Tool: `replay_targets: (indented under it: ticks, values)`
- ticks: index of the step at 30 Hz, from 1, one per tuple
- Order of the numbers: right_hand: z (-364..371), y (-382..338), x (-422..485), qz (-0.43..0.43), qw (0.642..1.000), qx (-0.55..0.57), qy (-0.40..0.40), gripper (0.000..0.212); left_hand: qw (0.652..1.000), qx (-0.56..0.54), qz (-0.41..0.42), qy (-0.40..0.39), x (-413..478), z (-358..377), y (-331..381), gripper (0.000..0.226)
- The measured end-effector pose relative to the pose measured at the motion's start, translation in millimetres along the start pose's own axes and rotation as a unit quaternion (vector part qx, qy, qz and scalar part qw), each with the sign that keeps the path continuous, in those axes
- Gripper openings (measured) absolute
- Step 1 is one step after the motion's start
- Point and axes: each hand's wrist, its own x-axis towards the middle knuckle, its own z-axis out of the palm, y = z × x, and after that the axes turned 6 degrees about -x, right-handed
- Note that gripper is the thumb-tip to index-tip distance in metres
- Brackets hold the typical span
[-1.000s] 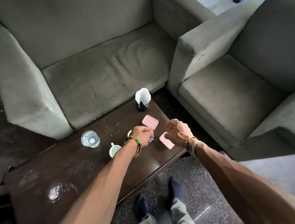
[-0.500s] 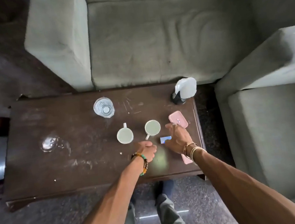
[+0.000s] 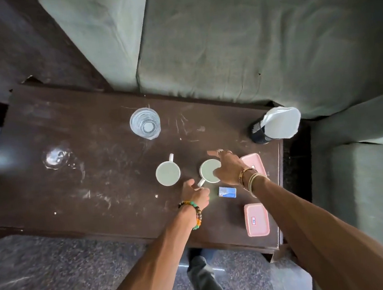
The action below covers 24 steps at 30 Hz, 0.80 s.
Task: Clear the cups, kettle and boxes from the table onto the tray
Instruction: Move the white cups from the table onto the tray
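Note:
Two white cups stand mid-table on the dark wooden table (image 3: pixel 94 184): the left cup (image 3: pixel 168 173) and the right cup (image 3: pixel 207 170). My left hand (image 3: pixel 196 193) is curled at the right cup's handle, thumb apart from the fingers; a grip is not clear. With fingers spread and nothing in it, my right hand (image 3: pixel 227 167) hovers over that cup's right rim. It partly hides a pink box (image 3: pixel 256 163). A second pink box (image 3: pixel 256 219) lies near the front edge, beside a small blue box (image 3: pixel 227 192). The white kettle (image 3: pixel 279 124) stands at the far right corner.
A clear glass tumbler (image 3: pixel 145 124) stands toward the table's back, and a wet patch (image 3: pixel 56 158) shines on the left part. A grey sofa (image 3: pixel 245 38) lines the far side, and another sofa (image 3: pixel 368 172) sits on the right. My leg (image 3: pixel 203 277) is by the front edge.
The view has tilted down over the table. My right hand let go of the blue box and moved up over the right cup; the near pink box is now uncovered. My left hand stays by the handle.

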Motion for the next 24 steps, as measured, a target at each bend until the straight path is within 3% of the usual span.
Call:
replay_targets:
  ticks: [2, 4, 9, 15, 20, 24]
  values:
    - [6, 1, 6, -0.005, 1.0, -0.008, -0.011, 0.065, 0.997, -0.078, -0.023, -0.017, 10, -1, -5, 0.05]
    - [10, 2, 11, -0.003, 1.0, -0.013, -0.013, 0.063, 0.991, -0.124, -0.048, 0.025, 12, 0, -5, 0.035]
    - [15, 4, 15, 0.013, 1.0, -0.001, 0.0, 0.06, 0.99, -0.134, -0.037, 0.028, 5, 1, -4, 0.029]
    - [-2, -4, -22, 0.022, 0.998, 0.049, 0.014, 0.055, 0.996, -0.09, 0.008, 0.013, -34, -8, 18, 0.021]
    - [-52, -46, -86, -0.031, 0.997, 0.061, 0.027, 0.065, 0.983, -0.135, 0.096, 0.074, -109, -14, 65, 0.01]
    - [-94, -99, -140, -0.091, 0.993, 0.041, 0.062, 0.071, 0.972, -0.14, 0.168, 0.082, -180, -38, 111, 0.016]
